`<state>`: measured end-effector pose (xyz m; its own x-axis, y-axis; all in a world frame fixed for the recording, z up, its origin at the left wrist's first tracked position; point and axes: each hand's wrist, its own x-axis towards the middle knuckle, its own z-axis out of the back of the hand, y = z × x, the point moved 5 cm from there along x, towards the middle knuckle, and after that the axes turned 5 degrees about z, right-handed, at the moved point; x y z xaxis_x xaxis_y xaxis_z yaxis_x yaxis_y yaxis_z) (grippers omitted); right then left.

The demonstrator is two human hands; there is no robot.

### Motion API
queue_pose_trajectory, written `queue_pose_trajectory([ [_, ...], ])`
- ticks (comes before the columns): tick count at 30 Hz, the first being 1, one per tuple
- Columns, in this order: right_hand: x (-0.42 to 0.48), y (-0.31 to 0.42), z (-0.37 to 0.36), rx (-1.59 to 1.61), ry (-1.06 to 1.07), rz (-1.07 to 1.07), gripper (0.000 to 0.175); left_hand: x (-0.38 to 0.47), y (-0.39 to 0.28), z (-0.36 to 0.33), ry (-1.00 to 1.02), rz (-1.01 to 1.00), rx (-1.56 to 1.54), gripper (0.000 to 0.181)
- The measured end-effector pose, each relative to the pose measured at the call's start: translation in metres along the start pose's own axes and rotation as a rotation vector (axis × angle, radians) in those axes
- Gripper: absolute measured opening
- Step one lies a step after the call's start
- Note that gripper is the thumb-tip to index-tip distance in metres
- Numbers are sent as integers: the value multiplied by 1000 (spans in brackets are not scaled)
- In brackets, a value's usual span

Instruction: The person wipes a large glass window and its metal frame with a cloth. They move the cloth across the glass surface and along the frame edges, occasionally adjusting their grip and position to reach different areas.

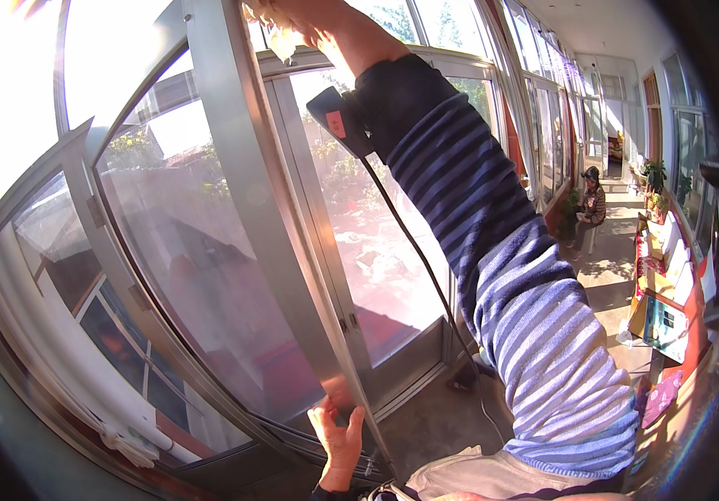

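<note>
My right arm, in a striped sleeve, reaches up along an open glass door with a metal frame (272, 206). At the top edge of the view my right hand (300, 22) has a pale crumpled cloth (281, 44) in it, close to the upper part of the frame. Low on the same door, my left hand (339, 438) touches the frame's edge with fingers and thumb apart. A black device (337, 122) with a red sticker is at my right wrist, and a black cable (419, 247) hangs from it.
Behind the door stands another glazed door panel (391, 250). White curtains (137, 438) hang at the left. Down the long sunlit corridor at the right, a seated person (591, 203) wears a hat. Potted plants (654, 178), a bench with cushions (654, 263) and a purple cushion (661, 397) line the right side.
</note>
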<state>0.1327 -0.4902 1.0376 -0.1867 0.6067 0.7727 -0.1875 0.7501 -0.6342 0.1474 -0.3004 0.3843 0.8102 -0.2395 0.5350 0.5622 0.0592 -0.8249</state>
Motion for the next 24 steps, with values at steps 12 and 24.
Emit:
queue_pose_trajectory([
  [12, 37, -9, 17, -383, -72, 283, 19, -2, 9, 2, -21, -11, -18, 65],
  [24, 25, 21, 33, -238, -18, -212, 32, 0, -7, 0, -85, -59, -6, 60],
])
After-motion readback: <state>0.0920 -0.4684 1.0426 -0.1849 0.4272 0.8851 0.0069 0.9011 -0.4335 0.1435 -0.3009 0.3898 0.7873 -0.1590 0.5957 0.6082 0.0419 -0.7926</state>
